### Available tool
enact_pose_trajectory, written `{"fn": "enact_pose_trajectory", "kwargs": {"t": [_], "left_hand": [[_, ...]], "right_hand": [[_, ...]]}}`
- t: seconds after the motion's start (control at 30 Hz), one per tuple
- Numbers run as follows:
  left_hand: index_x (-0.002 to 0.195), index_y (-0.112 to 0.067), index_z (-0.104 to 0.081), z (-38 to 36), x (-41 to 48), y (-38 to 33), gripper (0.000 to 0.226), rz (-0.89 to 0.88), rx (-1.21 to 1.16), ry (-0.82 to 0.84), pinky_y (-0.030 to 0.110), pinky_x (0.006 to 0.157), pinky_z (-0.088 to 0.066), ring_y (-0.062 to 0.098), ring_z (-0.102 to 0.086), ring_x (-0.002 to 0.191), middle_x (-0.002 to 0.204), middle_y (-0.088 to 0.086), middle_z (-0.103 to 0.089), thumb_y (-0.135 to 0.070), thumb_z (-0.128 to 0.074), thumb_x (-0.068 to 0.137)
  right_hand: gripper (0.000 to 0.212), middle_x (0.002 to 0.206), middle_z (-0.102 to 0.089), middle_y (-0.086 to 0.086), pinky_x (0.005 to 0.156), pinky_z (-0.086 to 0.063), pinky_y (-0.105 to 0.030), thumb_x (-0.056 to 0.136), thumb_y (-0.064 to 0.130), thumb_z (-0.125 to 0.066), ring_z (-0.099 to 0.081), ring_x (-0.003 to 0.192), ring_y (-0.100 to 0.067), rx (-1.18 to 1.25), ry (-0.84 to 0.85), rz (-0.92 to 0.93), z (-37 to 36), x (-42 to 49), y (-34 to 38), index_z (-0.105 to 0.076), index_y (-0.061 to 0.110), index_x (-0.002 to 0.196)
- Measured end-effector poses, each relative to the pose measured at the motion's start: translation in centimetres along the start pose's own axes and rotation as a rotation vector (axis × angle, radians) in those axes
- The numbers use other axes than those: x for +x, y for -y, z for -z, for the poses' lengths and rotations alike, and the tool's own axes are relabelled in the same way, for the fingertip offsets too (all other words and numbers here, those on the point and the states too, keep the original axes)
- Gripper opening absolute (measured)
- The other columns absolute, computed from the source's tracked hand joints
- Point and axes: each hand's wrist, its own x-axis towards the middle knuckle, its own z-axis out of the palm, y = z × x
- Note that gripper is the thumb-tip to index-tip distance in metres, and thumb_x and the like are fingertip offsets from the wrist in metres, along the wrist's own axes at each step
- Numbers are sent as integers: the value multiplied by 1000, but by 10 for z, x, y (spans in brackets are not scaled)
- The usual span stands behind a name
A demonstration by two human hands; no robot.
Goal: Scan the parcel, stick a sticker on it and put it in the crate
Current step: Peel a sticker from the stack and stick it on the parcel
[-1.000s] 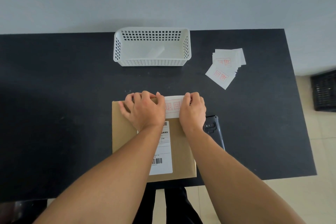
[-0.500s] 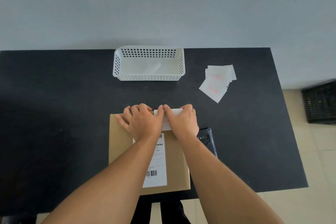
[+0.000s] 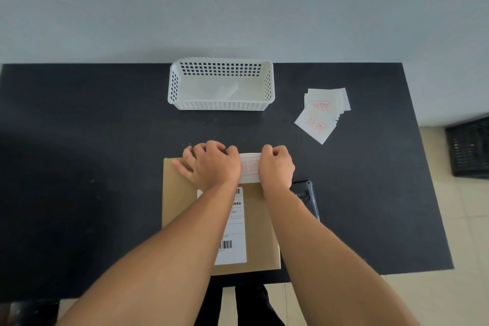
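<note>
A brown cardboard parcel (image 3: 259, 222) with a white shipping label (image 3: 235, 222) lies flat near the table's front edge. A white sticker (image 3: 250, 167) with red print sits at the parcel's far edge. My left hand (image 3: 209, 165) rests curled on the parcel, its thumb on the sticker's left end. My right hand (image 3: 276, 167) pinches the sticker's right end. The white perforated crate (image 3: 222, 106) stands farther back on the table, apart from the parcel.
A fanned pile of white stickers (image 3: 321, 114) lies at the back right of the black table (image 3: 92, 153). A dark handheld scanner (image 3: 308, 197) lies just right of the parcel, partly under my right forearm. A black crate (image 3: 468, 148) stands on the floor at right.
Half a second ago my hands met over the sticker and hid most of it. They have slid apart, and the sticker's red print shows between them.
</note>
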Motion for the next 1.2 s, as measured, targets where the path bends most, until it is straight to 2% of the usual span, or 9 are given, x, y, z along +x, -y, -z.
{"fn": "enact_pose_trajectory", "kwargs": {"t": [0.17,0.23,0.37,0.43,0.53,0.67,0.87,1.07,1.2], "left_hand": [[92,-35,-68,-1,0,1,22,-15,-36,-31,56,124,9,24,-24,151,131,-5,-63,-34,-46,98],[98,-37,-70,1,0,4,25,-33,-64,-39,56,124,8,23,-24,151,132,-7,-64,-28,-46,99],[121,-36,-67,10,-1,13,31,-115,-130,-27,55,124,0,20,-25,152,146,-7,-58,-23,-48,100],[133,-28,-61,19,-5,25,35,-238,-115,-33,56,124,-10,25,-25,154,159,1,-45,-23,-53,99],[147,-21,-47,35,-13,58,57,-512,-19,-87,55,122,-26,35,-24,153,166,13,-29,-19,-64,93],[153,-28,-37,52,-17,103,74,-519,78,-73,65,116,-33,40,-23,152,168,16,-20,-35,-73,88],[155,-41,-19,74,-26,153,90,-433,172,76,65,111,-39,40,-24,152,170,13,-12,-65,-68,83],[157,-48,0,86,-39,189,95,-444,165,198,52,92,-57,28,-56,131,158,4,-41,-72,-59,86],[159,-45,2,92,-54,206,93,-481,171,229,41,84,-57,19,-64,116,140,-6,-58,-69,-57,90]], "right_hand": [[28,75,-51,1,63,-37,-36,97,24,-38,-44,67,-20,142,-65,-82,3,6,-6,-44,17,70],[34,77,-53,2,64,-38,-35,102,29,-38,-48,69,-19,114,-58,-56,5,6,-7,-49,17,72],[40,93,-63,6,64,-40,-33,106,48,-34,-56,82,-7,49,14,48,17,-4,-4,-63,21,107],[42,104,-65,7,71,-46,-35,104,55,-37,-62,95,-11,0,50,111,25,-13,-8,-59,25,124],[60,141,-56,6,93,-54,-48,98,62,-50,-59,125,-18,-255,74,329,35,-26,-20,-39,35,150],[82,162,-33,10,91,-58,-50,89,67,-61,-47,139,-17,-508,126,535,45,-47,-29,-19,46,156],[95,172,-12,7,100,-54,-55,84,69,-68,-36,150,-25,-601,209,525,61,-81,-48,-10,54,156],[109,173,-4,9,103,-53,-57,77,64,-77,-39,148,-28,-624,266,478,73,-109,-79,0,59,154],[110,171,-10,6,111,-47,-53,82,56,-79,-41,145,-24,-587,351,437,81,-125,-98,-1,52,159]]}}
